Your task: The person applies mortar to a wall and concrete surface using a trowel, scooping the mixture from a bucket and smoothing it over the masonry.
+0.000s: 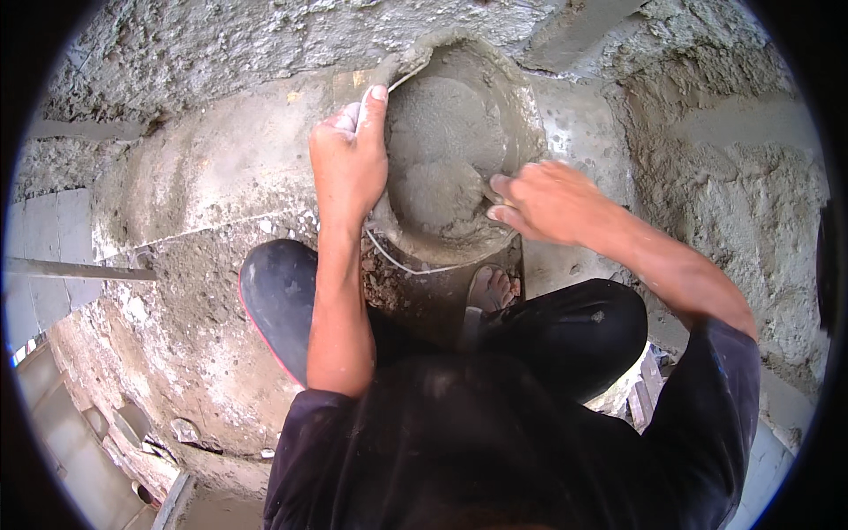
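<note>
A mortar-caked bucket (523, 124) stands in front of me, holding wet grey mortar (446, 119). My left hand (349, 159) is closed at its left side on the thin white bucket handle (408, 78), thumb pointing up along it. The handle's other stretch curves below the rim near my feet. At the right rim, my right hand (543, 203) is closed around a tool with a short handle, apparently a trowel (442, 194). Its blade lies in the mortar and is coated with it, so its outline is hard to make out.
Rough mortar covers the wall (265, 40) at the back. A concrete ledge (212, 159) runs to the left of the bucket. My dark-trousered knees flank the bucket's near side, with a sandalled foot (490, 290) just below it. A metal bar (79, 269) juts in from the left.
</note>
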Demonstrator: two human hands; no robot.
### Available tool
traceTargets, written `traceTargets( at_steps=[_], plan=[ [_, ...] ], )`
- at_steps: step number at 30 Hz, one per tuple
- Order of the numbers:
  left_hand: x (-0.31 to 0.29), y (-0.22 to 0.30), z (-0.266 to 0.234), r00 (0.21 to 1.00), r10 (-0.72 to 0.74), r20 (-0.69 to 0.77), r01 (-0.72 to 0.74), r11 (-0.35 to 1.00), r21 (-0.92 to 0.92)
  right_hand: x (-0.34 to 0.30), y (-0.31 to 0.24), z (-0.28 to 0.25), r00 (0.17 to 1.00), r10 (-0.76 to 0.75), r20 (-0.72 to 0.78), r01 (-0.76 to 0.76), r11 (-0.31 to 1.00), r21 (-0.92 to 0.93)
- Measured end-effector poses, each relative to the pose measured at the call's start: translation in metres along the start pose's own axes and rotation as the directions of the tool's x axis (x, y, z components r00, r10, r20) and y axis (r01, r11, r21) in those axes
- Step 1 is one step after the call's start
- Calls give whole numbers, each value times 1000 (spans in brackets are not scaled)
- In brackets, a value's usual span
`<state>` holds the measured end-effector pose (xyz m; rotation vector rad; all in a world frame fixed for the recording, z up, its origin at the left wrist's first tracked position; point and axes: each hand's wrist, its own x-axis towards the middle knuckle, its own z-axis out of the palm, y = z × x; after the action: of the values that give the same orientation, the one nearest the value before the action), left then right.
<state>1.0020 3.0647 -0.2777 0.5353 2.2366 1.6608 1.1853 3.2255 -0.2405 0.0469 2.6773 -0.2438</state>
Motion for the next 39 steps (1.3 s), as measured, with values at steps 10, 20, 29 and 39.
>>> traceTargets(
  at_steps=[10, 20, 29, 39],
  plan=[
    [-2, -5, -7, 998, 44, -36, -43, 999, 18, -51, 12, -87, 935, 321, -150, -335, 940, -72],
    [-18, 17, 20, 993, 118, -28, -117, 993, 16, -15, 24, -82, 926, 377, 31, -338, 862, -378],
    [-2, -7, 15, 987, 145, -63, -145, 989, 3, 15, -4, -23, 946, 284, 159, -228, 927, -299],
    [2, -2, 4, 995, 53, -91, -53, 999, 2, -46, 7, 6, 946, 312, 83, -314, 831, 460]
  ],
)
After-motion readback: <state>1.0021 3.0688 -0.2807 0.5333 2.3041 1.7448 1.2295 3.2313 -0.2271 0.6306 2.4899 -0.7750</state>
